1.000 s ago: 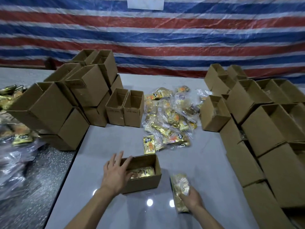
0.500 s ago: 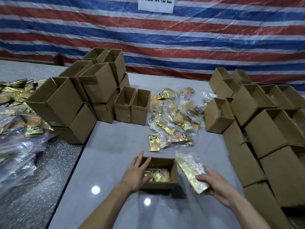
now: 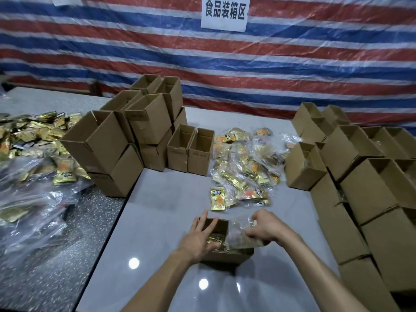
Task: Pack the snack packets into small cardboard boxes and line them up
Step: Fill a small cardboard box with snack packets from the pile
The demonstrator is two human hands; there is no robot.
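Stuffing clear bag of snack packets into small cardboard box at lower centre: right hand grasps bag, left hand flat with fingers spread, steadying box; packet pile and empty boxes mid-frame unpacked, looks early

Likely a makeshift packing area: tarp wall, stacked cartons, posted sign.

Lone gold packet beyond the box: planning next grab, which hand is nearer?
Left. Left hand reaches just short of the gold packet; right hand, gripping a clear bag, sits farther right.
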